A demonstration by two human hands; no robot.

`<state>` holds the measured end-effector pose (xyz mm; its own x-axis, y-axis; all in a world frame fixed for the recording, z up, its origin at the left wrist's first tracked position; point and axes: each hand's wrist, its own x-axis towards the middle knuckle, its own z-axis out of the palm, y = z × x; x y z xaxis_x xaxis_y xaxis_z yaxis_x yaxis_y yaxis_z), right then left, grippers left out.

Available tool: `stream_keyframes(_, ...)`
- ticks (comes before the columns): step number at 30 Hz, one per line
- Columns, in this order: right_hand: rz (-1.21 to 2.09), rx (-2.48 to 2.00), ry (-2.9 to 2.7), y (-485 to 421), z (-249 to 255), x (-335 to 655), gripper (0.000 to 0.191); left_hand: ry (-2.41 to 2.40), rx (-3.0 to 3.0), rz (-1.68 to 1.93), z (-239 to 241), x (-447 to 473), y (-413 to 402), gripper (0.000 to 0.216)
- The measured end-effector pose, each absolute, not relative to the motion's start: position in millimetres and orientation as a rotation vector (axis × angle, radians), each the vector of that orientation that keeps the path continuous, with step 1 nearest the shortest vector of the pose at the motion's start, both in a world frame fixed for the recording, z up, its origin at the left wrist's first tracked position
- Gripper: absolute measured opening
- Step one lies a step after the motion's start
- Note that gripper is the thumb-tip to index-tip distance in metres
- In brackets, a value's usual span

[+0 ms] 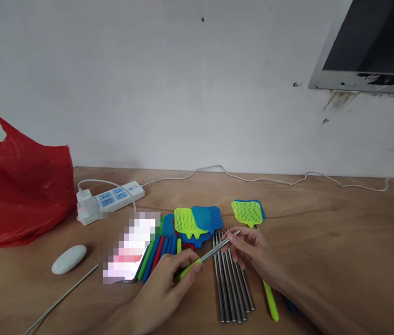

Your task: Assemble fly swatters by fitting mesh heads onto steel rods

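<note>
My left hand (169, 281) is closed around a yellow-green handle sleeve (189, 270). A thin metal rod (214, 250) sticks out of that sleeve, slanting up to the right. Near the rod's far end, the fingers of my right hand (252, 246) pinch it. Several loose metal rods (230, 288) lie side by side below my hands. Left of them are coloured handle sleeves (156, 253) in green, blue and red, partly behind my left hand. Mesh fly swatter heads (200, 221) overlap in a pile beyond. An assembled yellow-green fly swatter (248, 212) lies on a blue one, its shaft partly hidden by my right hand.
A phone (132, 251) with a blurred screen lies beside the sleeves. Further left are a white oval object (69, 259), a power strip (116, 197) with a plugged-in charger, and a red plastic bag (22, 186). A white cable (252, 179) runs along the wall.
</note>
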<state>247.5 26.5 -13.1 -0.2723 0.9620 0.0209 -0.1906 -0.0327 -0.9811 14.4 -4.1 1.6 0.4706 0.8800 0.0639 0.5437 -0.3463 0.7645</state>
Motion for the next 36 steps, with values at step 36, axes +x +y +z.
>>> stream_keyframes(36, 1.618, -0.993, -0.76, 29.2, 4.0, 252.8, 0.046, 1.352, 2.735, 0.731, -9.9, 2.3, 14.5, 0.039)
